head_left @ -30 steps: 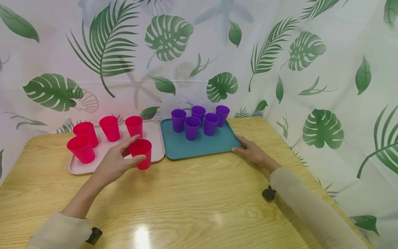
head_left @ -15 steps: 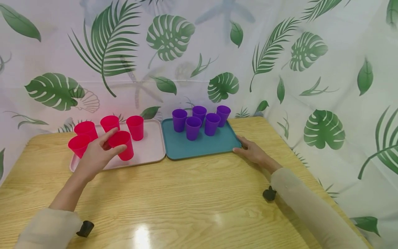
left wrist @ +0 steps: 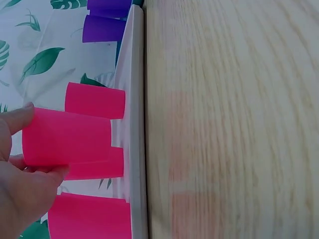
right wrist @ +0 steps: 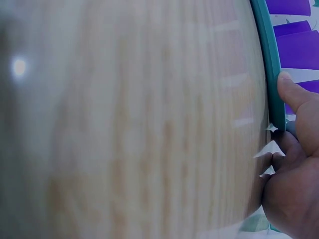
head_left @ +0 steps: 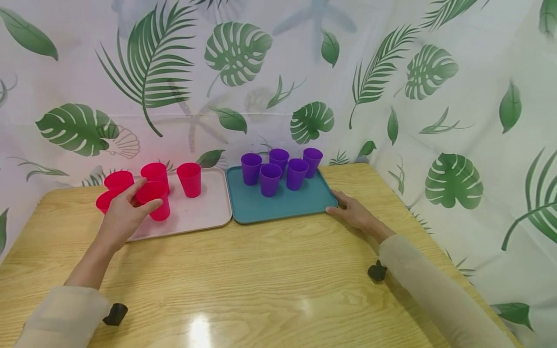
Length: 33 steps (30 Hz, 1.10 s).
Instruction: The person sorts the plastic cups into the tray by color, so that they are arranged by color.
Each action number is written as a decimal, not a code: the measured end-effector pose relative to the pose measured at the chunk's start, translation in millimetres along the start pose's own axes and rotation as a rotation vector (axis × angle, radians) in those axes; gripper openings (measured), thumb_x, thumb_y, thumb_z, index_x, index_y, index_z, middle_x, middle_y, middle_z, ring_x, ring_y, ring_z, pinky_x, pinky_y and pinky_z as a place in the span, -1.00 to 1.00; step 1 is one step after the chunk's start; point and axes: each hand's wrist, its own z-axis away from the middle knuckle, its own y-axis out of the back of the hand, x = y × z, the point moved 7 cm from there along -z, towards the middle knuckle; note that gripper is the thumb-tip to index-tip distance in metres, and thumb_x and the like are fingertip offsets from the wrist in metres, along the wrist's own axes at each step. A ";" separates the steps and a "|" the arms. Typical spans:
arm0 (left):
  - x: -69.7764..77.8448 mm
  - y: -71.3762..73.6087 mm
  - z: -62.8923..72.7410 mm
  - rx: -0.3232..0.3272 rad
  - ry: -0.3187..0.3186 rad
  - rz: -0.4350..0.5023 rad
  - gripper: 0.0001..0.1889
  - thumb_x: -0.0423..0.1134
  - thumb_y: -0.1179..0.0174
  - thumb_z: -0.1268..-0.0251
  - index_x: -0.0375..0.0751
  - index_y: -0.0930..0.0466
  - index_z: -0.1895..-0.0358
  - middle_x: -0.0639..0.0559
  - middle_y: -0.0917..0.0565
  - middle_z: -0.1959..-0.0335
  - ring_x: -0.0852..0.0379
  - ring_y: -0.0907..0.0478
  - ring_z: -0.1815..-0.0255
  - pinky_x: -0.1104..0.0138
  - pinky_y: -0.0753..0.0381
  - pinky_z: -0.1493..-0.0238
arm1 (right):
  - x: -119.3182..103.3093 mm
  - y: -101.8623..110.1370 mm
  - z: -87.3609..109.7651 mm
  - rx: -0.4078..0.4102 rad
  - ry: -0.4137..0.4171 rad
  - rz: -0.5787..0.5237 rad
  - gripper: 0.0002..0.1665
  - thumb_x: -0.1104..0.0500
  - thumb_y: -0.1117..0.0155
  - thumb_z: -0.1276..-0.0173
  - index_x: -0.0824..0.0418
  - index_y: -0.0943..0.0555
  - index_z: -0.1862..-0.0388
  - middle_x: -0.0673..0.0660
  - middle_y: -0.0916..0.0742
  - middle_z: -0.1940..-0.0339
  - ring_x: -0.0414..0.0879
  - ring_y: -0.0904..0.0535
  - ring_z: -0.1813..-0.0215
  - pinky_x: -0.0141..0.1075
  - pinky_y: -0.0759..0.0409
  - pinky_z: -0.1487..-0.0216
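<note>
My left hand (head_left: 123,215) pinches a red plastic cup (head_left: 159,205) near its rim, thumb on the near side. In the left wrist view this cup (left wrist: 70,139) stands upright, its base close over the pink tray (head_left: 211,198). Several other red cups stand on that tray, one (head_left: 189,180) apart to the right and one (head_left: 117,181) partly behind my hand. My right hand (head_left: 354,212) holds the right front corner of the teal tray (head_left: 283,205), thumb on the rim and fingers underneath in the right wrist view. Several purple cups (head_left: 270,180) stand at its back.
Both trays lie side by side, edges meeting, at the back of the wooden table (head_left: 261,280). A leaf-patterned sheet (head_left: 270,72) hangs behind and along the right side. Small black objects sit at both sleeves.
My left hand has carried the red cup leftward from the pink tray's front right to among the other red cups. My right hand stays on the teal tray's corner.
</note>
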 end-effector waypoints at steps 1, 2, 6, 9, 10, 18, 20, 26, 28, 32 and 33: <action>-1.5 -0.5 -1.0 0.000 0.005 -0.010 -0.06 0.11 -0.23 -0.47 -0.17 0.07 -0.69 -0.42 -0.14 -0.59 -0.46 -0.21 -0.43 0.12 -0.72 -0.09 | 0.0 -0.1 0.1 0.000 0.000 -0.001 -0.12 0.14 -0.17 -0.63 0.43 0.04 -0.67 0.48 -0.01 -0.67 0.38 0.22 -0.67 0.21 0.18 -0.62; -3.3 -1.0 -2.2 -0.001 0.010 -0.020 -0.06 0.11 -0.23 -0.48 -0.19 0.08 -0.69 -0.43 -0.13 -0.59 -0.47 -0.18 -0.45 -0.03 -0.68 -0.16 | 0.2 -0.2 0.1 0.001 -0.001 -0.002 -0.12 0.14 -0.17 -0.63 0.43 0.04 -0.66 0.48 -0.01 -0.67 0.38 0.22 -0.67 0.21 0.19 -0.62; -10.8 -2.7 -6.0 -0.009 0.037 -0.054 -0.06 0.10 -0.20 -0.49 -0.22 0.12 -0.68 -0.48 -0.09 -0.59 -0.53 -0.11 -0.49 -0.27 -0.50 -0.26 | 0.3 -0.9 0.0 0.002 0.000 -0.007 -0.12 0.14 -0.18 -0.62 0.43 0.04 -0.66 0.50 -0.01 -0.66 0.39 0.23 -0.67 0.22 0.20 -0.62; -14.7 -3.6 -8.3 -0.015 0.055 -0.064 -0.06 0.08 -0.20 -0.50 -0.23 0.15 -0.68 -0.48 -0.07 -0.60 -0.53 -0.07 -0.52 -0.29 -0.47 -0.28 | 1.0 -1.5 -0.6 0.001 0.008 -0.008 -0.11 0.14 -0.18 -0.62 0.43 0.04 -0.66 0.50 0.00 -0.66 0.40 0.24 -0.67 0.23 0.21 -0.62; -15.3 -4.2 -8.8 -0.014 0.056 -0.062 -0.06 0.05 -0.20 -0.51 -0.25 0.15 -0.68 -0.49 -0.08 -0.59 -0.53 -0.08 -0.51 -0.29 -0.48 -0.28 | 1.5 -1.6 -0.7 0.001 0.013 -0.006 -0.10 0.13 -0.18 -0.62 0.43 0.05 -0.66 0.50 0.00 -0.66 0.40 0.24 -0.66 0.23 0.20 -0.61; -15.7 -9.2 -13.2 0.006 0.044 -0.036 -0.08 -0.01 -0.20 -0.52 -0.32 0.15 -0.67 -0.49 -0.10 -0.58 -0.53 -0.12 -0.48 -0.28 -0.45 -0.31 | 36.3 -1.9 -17.7 0.010 -0.006 -0.008 -0.06 0.03 -0.17 -0.63 0.30 0.10 -0.71 0.41 0.06 -0.70 0.30 0.27 -0.69 0.19 0.21 -0.63; -14.9 -10.0 -14.7 0.009 0.038 -0.045 -0.08 0.00 -0.19 -0.53 -0.34 0.15 -0.66 -0.49 -0.11 -0.58 -0.53 -0.12 -0.49 -0.29 -0.42 -0.33 | 43.3 -2.0 -20.8 0.014 -0.004 -0.009 -0.04 -0.01 -0.18 -0.62 0.25 0.11 -0.72 0.38 0.07 -0.71 0.27 0.28 -0.70 0.18 0.21 -0.63; -13.6 -12.8 -16.4 0.003 0.046 -0.069 -0.06 0.01 -0.19 -0.52 -0.37 0.18 -0.66 -0.51 -0.07 -0.58 -0.55 -0.08 -0.51 -0.32 -0.40 -0.33 | 45.8 -1.7 -21.9 0.015 0.000 -0.002 -0.02 -0.06 -0.19 -0.61 0.22 0.09 -0.72 0.34 0.05 -0.71 0.24 0.26 -0.70 0.16 0.18 -0.64; -13.7 -13.2 -16.7 0.001 0.053 -0.076 -0.03 0.03 -0.19 -0.51 -0.38 0.21 -0.66 -0.53 -0.04 -0.59 -0.56 -0.05 -0.52 -0.33 -0.39 -0.32 | 46.0 -2.0 -22.2 0.014 -0.001 -0.001 -0.02 -0.07 -0.19 -0.61 0.20 0.09 -0.73 0.33 0.04 -0.72 0.23 0.26 -0.70 0.14 0.18 -0.64; -11.2 -13.0 -17.1 0.021 0.055 -0.071 0.00 0.06 -0.19 -0.50 -0.36 0.26 -0.66 -0.49 0.03 -0.62 -0.53 0.05 -0.58 -0.36 -0.32 -0.35 | 47.2 -2.2 -23.2 0.014 -0.006 -0.005 -0.01 -0.10 -0.19 -0.60 0.19 0.09 -0.73 0.30 0.04 -0.72 0.19 0.27 -0.71 0.12 0.18 -0.65; -10.3 -12.5 -17.5 0.030 0.050 -0.067 0.00 0.07 -0.18 -0.50 -0.35 0.26 -0.67 -0.48 0.03 -0.63 -0.51 0.07 -0.59 -0.36 -0.31 -0.36 | 47.1 -2.2 -23.5 0.014 -0.004 -0.006 0.00 -0.10 -0.20 -0.60 0.19 0.09 -0.73 0.31 0.04 -0.72 0.20 0.27 -0.71 0.12 0.19 -0.65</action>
